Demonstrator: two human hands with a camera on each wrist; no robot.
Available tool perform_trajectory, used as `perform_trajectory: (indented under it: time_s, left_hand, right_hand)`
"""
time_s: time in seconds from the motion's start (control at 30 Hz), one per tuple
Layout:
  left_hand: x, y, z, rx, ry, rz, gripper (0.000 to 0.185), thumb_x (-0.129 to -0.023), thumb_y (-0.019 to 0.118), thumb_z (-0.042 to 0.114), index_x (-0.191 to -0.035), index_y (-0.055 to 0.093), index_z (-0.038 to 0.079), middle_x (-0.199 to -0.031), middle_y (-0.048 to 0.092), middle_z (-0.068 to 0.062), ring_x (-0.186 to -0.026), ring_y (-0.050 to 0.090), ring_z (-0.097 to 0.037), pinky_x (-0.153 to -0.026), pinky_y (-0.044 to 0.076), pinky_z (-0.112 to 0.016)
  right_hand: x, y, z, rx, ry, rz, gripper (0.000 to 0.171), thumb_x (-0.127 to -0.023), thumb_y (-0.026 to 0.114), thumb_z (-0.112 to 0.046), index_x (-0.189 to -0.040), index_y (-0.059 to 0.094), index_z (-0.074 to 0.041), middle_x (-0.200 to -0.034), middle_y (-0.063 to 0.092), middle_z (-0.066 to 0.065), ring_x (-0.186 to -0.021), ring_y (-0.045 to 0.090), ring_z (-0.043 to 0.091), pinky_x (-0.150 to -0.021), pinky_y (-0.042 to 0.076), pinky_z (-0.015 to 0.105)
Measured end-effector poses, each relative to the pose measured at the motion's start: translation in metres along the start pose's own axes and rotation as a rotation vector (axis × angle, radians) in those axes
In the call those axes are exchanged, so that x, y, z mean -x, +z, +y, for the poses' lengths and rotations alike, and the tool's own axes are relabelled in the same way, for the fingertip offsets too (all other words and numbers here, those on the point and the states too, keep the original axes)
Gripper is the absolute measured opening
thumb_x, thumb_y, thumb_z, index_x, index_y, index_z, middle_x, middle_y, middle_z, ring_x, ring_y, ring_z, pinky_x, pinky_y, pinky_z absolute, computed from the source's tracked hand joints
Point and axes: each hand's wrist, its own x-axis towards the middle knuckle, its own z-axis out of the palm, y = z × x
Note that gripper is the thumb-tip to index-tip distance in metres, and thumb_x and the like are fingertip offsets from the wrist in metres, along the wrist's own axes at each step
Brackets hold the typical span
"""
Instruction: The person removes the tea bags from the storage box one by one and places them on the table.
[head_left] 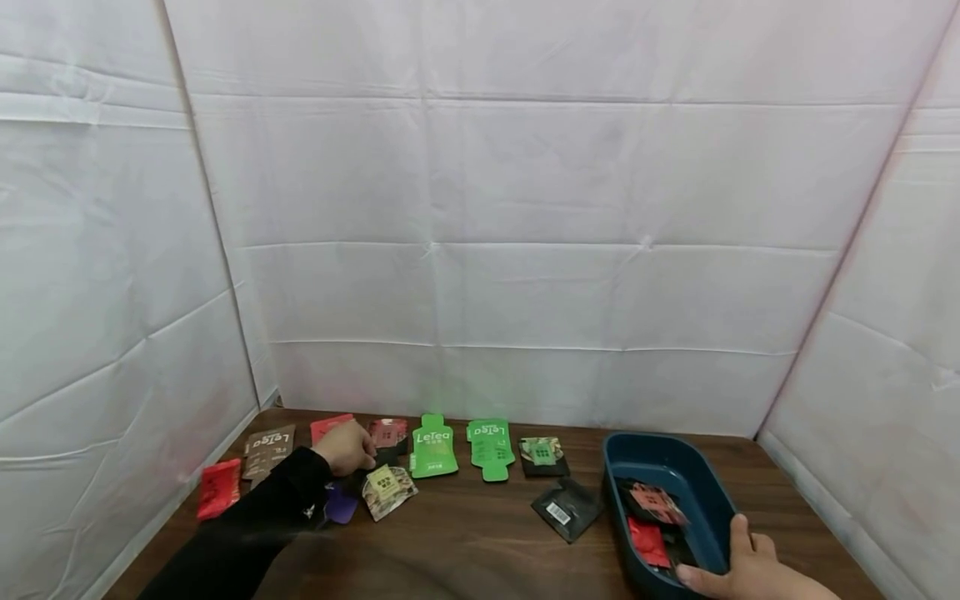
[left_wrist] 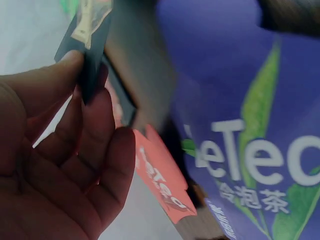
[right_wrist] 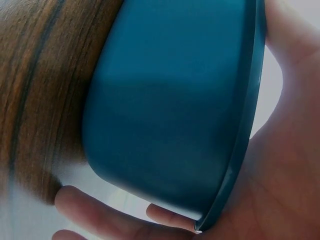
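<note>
My left hand (head_left: 352,450), in a black sleeve, reaches to the back left of the wooden table (head_left: 480,542). In the left wrist view its thumb and fingers (left_wrist: 95,130) pinch the edge of a dark packet (left_wrist: 92,55), lifted off the table. A purple LeTea packet (left_wrist: 250,125) and a coral packet (left_wrist: 162,177) lie just beneath. My right hand (head_left: 738,562) grips the near right rim of a dark blue tub (head_left: 678,468), thumb over the rim, fingers under the tub's wall (right_wrist: 170,110). Red packets (head_left: 648,540) and dark ones lie inside the tub.
Several packets lie in a row along the back: a red one (head_left: 219,487), a brown one (head_left: 268,446), two green LeTea ones (head_left: 432,447), a dark green one (head_left: 542,454). A black barcode packet (head_left: 566,508) lies left of the tub. White cloth walls enclose the table.
</note>
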Motion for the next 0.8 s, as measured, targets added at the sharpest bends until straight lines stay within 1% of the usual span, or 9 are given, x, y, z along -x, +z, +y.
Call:
perform_trajectory:
  time_s: [0.1,0.17,0.2,0.3,0.43,0.5,0.6,0.67,0.8]
  left_hand:
    - [-0.003,0.006,-0.004,-0.048,-0.007,0.024,0.004,-0.082,0.079,0.004,-0.082,0.075,0.004,-0.082,0.069,-0.003,-0.075,0.061,-0.018,-0.071,0.052,-0.037]
    - [-0.005,0.009,-0.005,-0.072,-0.017,0.025,0.005,-0.082,0.079,0.004,-0.082,0.075,0.004,-0.080,0.068,-0.002,-0.073,0.060,-0.017,-0.070,0.052,-0.037]
    - [-0.006,0.010,-0.004,-0.092,-0.010,0.027,0.005,-0.082,0.079,0.004,-0.082,0.075,0.005,-0.080,0.067,-0.002,-0.073,0.060,-0.017,-0.069,0.052,-0.037]
    - [-0.007,0.013,-0.004,-0.128,-0.005,0.033,0.005,-0.082,0.079,0.004,-0.082,0.074,0.005,-0.080,0.067,-0.002,-0.073,0.061,-0.018,-0.070,0.052,-0.038]
    - [-0.006,0.016,-0.002,-0.161,0.019,0.052,0.006,-0.082,0.079,0.002,-0.081,0.074,0.005,-0.078,0.067,-0.003,-0.071,0.062,-0.019,-0.070,0.053,-0.041]
    - [-0.005,0.017,-0.001,-0.171,0.027,0.063,0.008,-0.081,0.080,0.002,-0.078,0.073,0.006,-0.075,0.066,-0.002,-0.068,0.060,-0.018,-0.067,0.053,-0.040]
    - [-0.005,0.019,-0.002,-0.169,0.021,0.071,0.018,-0.081,0.081,0.005,-0.069,0.068,0.008,-0.064,0.060,0.001,-0.059,0.054,-0.015,-0.059,0.048,-0.034]
    - [-0.006,0.019,-0.002,-0.149,0.000,0.076,0.026,-0.082,0.081,0.007,-0.063,0.063,0.010,-0.058,0.053,0.003,-0.054,0.047,-0.013,-0.055,0.042,-0.030]
    - [-0.005,0.017,-0.001,-0.111,-0.042,0.100,0.040,-0.082,0.081,0.007,-0.056,0.051,0.014,-0.052,0.040,0.005,-0.050,0.036,-0.011,-0.052,0.031,-0.027]
  right_hand:
    - [-0.001,0.001,0.001,-0.030,0.006,-0.005,0.144,-0.075,0.066,-0.078,-0.139,-0.010,0.026,-0.125,0.012,0.059,-0.114,0.025,0.077,-0.086,0.033,0.079]
    - [-0.002,0.001,0.002,-0.047,0.010,-0.008,0.145,-0.074,0.067,-0.078,-0.139,-0.011,0.026,-0.126,0.011,0.059,-0.115,0.023,0.077,-0.088,0.032,0.079]
    - [-0.002,0.001,0.003,-0.051,0.011,-0.008,0.145,-0.074,0.067,-0.078,-0.139,-0.010,0.026,-0.126,0.011,0.059,-0.115,0.023,0.077,-0.088,0.032,0.078]
    - [-0.003,0.002,0.003,-0.041,0.013,-0.001,0.145,-0.074,0.067,-0.078,-0.139,-0.009,0.026,-0.125,0.013,0.058,-0.114,0.026,0.076,-0.087,0.033,0.078]
    - [-0.002,0.001,0.002,-0.012,0.006,0.010,0.142,-0.076,0.065,-0.078,-0.139,-0.007,0.027,-0.123,0.016,0.059,-0.112,0.030,0.075,-0.085,0.035,0.078]
    - [0.000,0.001,0.000,0.003,0.003,0.017,0.141,-0.076,0.065,-0.078,-0.138,-0.006,0.028,-0.122,0.019,0.058,-0.110,0.033,0.075,-0.084,0.037,0.078]
    - [0.002,0.001,-0.001,0.012,0.001,0.026,0.141,-0.076,0.064,-0.078,-0.138,-0.005,0.028,-0.120,0.022,0.057,-0.109,0.035,0.073,-0.083,0.038,0.078]
    - [0.003,0.001,-0.002,0.015,0.002,0.028,0.141,-0.076,0.064,-0.078,-0.138,-0.005,0.028,-0.120,0.022,0.057,-0.109,0.036,0.073,-0.083,0.038,0.078]
    - [0.003,0.000,-0.003,0.013,0.000,0.016,0.141,-0.077,0.064,-0.078,-0.138,-0.007,0.028,-0.122,0.019,0.058,-0.110,0.033,0.075,-0.083,0.036,0.078]
